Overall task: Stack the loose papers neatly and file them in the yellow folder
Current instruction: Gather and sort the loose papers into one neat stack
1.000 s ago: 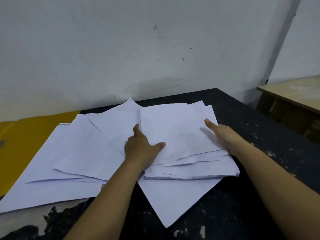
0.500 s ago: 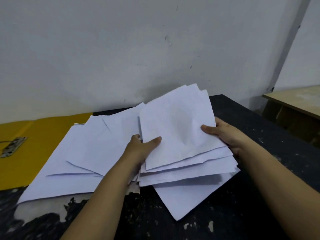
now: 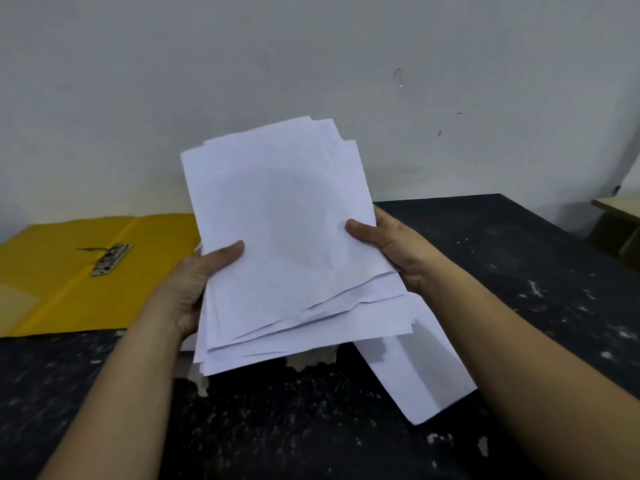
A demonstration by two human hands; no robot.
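The grip is two-handed: the left hand (image 3: pixel 194 285) pinches the left edge of the stack of papers (image 3: pixel 284 237), thumb laid flat across the top sheet and fingers curled out of sight beneath, while the right hand (image 3: pixel 391 251) clasps the right edge the same way, thumb on top, fingers hidden under the sheets. Both forearms reach forward from the lower corners of the view and converge on the stack, wrists fairly straight, palms turned inward toward each other.

Between the two hands, the stack is lifted off the desk (image 3: pixel 502 271) and tilted, its far end raised toward the wall (image 3: pixel 311 64) and its near end sagging down toward the person. Its long axis runs away from the person, leaning slightly left at the top. The sheets are uneven: corners fan out at the far end, and near edges step out below the hands in ragged layers. One sheet (image 3: pixel 426 372) sticks out below the right wrist, pointing down and to the right; whether it rests on the desk or hangs from the stack is unclear.

Left of the left hand, the yellow folder (image 3: pixel 69 282) lies open and flat on the desk, with its metal clip (image 3: pixel 110 259) near the fold. A wooden bench (image 3: pixel 620 216) shows beyond the right hand at the frame's edge.
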